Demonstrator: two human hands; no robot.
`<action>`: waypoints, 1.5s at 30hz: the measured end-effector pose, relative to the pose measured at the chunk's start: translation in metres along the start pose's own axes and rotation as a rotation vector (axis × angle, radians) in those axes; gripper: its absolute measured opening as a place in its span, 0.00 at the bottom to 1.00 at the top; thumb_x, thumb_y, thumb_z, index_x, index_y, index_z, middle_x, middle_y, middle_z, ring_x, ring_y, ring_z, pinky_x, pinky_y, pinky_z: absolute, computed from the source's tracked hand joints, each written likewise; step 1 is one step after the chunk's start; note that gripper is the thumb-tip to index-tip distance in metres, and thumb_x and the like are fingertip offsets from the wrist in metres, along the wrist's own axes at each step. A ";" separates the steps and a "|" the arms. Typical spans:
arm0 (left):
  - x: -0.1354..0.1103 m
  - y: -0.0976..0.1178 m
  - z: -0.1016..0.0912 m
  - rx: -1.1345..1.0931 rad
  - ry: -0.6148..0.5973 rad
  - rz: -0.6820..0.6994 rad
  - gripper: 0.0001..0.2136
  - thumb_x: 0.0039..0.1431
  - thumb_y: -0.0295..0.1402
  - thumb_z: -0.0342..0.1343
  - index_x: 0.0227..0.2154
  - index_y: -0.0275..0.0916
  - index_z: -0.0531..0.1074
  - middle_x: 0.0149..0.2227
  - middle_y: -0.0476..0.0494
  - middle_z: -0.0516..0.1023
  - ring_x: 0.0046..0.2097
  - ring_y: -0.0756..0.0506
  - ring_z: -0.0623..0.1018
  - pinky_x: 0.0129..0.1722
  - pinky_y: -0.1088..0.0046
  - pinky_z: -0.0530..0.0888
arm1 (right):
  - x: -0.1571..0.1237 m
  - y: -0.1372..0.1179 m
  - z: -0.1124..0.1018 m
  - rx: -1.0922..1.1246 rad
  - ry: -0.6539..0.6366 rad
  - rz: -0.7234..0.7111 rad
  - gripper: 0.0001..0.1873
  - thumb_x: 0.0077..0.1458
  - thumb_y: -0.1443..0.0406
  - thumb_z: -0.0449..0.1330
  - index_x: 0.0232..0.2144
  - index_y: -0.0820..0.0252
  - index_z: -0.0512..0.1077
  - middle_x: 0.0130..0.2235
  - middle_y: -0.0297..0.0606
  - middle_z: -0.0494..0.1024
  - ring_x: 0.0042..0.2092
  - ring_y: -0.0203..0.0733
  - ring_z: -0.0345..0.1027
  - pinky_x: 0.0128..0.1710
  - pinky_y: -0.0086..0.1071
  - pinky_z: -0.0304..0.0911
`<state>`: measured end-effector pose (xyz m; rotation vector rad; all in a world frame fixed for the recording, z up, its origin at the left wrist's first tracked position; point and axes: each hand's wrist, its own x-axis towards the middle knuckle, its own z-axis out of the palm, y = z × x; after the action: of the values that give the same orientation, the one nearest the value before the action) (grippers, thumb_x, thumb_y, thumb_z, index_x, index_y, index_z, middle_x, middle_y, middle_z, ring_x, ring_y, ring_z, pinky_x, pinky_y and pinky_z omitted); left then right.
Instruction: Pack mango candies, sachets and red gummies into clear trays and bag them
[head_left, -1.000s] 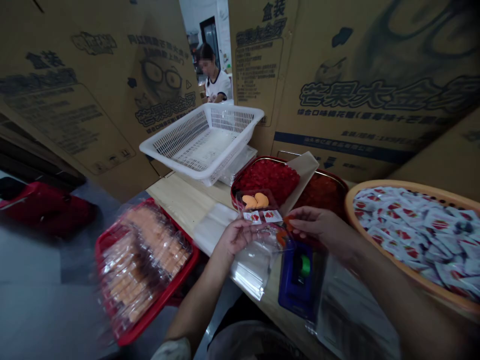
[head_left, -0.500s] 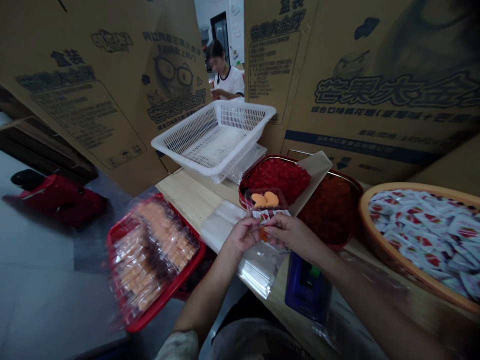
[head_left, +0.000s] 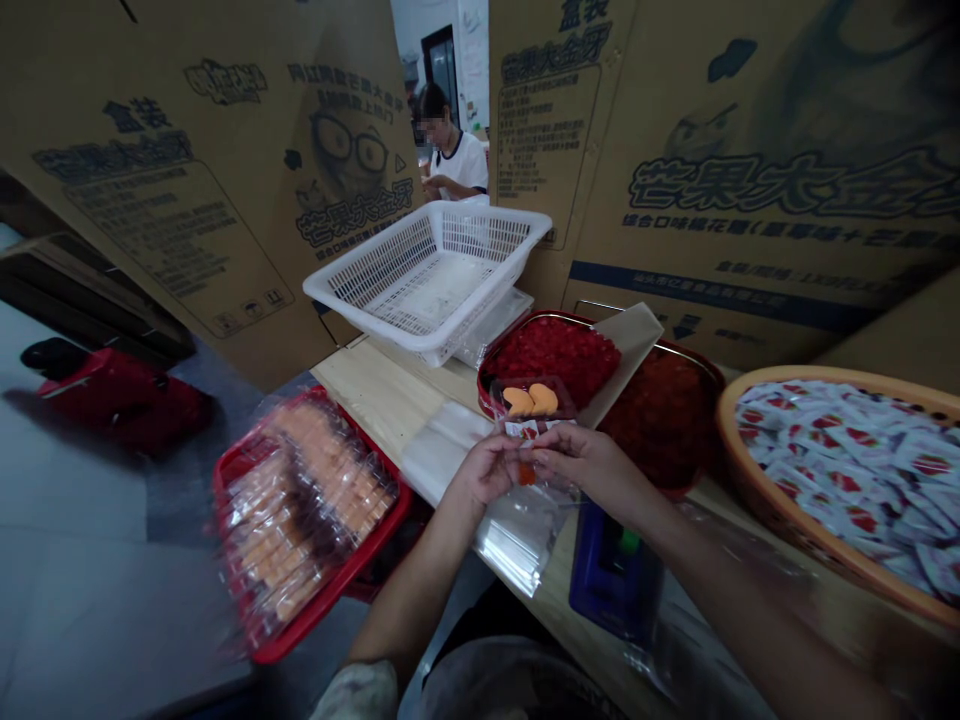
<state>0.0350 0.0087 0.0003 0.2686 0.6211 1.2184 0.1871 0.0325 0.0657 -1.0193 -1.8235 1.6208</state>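
Over table (head_left: 375, 400), orange piece (head_left: 527, 474) btwn L hand (head_left: 489, 470), R hand (head_left: 585, 465).

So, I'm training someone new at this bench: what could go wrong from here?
The small orange piece held between the left hand and right hand could slip and drop onto the loose clear plastic bags. The right forearm also passes close to the blue tape dispenser, which might get knocked.
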 end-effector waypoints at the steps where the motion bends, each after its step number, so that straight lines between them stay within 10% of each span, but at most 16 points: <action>1: 0.000 0.000 0.001 -0.003 -0.003 -0.001 0.20 0.41 0.22 0.56 0.41 0.37 0.70 0.33 0.44 0.79 0.32 0.45 0.79 0.42 0.62 0.73 | -0.001 0.000 -0.005 0.005 0.031 -0.012 0.11 0.47 0.57 0.59 0.30 0.58 0.69 0.31 0.36 0.76 0.32 0.39 0.68 0.31 0.32 0.63; 8: -0.011 0.005 0.001 -0.016 -0.040 0.033 0.23 0.43 0.21 0.56 0.46 0.42 0.69 0.41 0.44 0.79 0.45 0.38 0.78 0.49 0.56 0.69 | 0.000 0.028 -0.079 -0.714 0.448 -0.038 0.06 0.50 0.65 0.54 0.30 0.57 0.71 0.36 0.39 0.75 0.37 0.44 0.68 0.38 0.35 0.61; 13: -0.019 0.015 -0.008 -0.007 0.000 0.072 0.25 0.45 0.21 0.55 0.48 0.42 0.67 0.41 0.44 0.79 0.46 0.39 0.77 0.50 0.57 0.69 | 0.015 0.047 -0.105 -0.863 0.473 -0.058 0.09 0.50 0.68 0.54 0.33 0.59 0.73 0.36 0.40 0.74 0.39 0.42 0.68 0.39 0.33 0.61; 28: -0.023 0.020 -0.018 -0.037 0.040 0.061 0.24 0.46 0.20 0.54 0.48 0.41 0.67 0.41 0.42 0.79 0.45 0.39 0.78 0.49 0.56 0.70 | 0.092 0.031 -0.073 -1.289 0.149 -0.026 0.06 0.50 0.73 0.56 0.29 0.63 0.73 0.38 0.47 0.77 0.43 0.48 0.68 0.40 0.37 0.52; 33: -0.024 0.019 -0.016 -0.022 0.034 0.055 0.20 0.45 0.22 0.55 0.44 0.39 0.69 0.42 0.41 0.78 0.47 0.39 0.77 0.50 0.57 0.69 | 0.069 0.018 -0.076 -1.101 0.123 -0.072 0.08 0.55 0.66 0.53 0.36 0.59 0.72 0.39 0.38 0.76 0.40 0.40 0.69 0.38 0.31 0.58; 38: -0.025 0.017 -0.004 -0.012 0.010 0.052 0.21 0.44 0.22 0.55 0.45 0.41 0.69 0.39 0.42 0.79 0.44 0.39 0.78 0.46 0.59 0.71 | 0.017 -0.017 -0.046 -0.681 -0.190 -0.324 0.06 0.53 0.66 0.55 0.31 0.59 0.73 0.34 0.36 0.74 0.37 0.39 0.68 0.36 0.30 0.60; 45: -0.031 0.014 0.016 0.043 0.032 0.018 0.17 0.43 0.23 0.56 0.39 0.36 0.71 0.33 0.43 0.79 0.34 0.44 0.79 0.39 0.67 0.73 | -0.016 -0.030 -0.018 -0.848 -0.239 -0.325 0.08 0.53 0.70 0.59 0.37 0.55 0.74 0.42 0.37 0.75 0.47 0.44 0.66 0.44 0.35 0.57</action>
<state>0.0264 -0.0135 0.0294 0.2915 0.6744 1.2303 0.2040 0.0302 0.1003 -0.7783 -2.7638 0.7800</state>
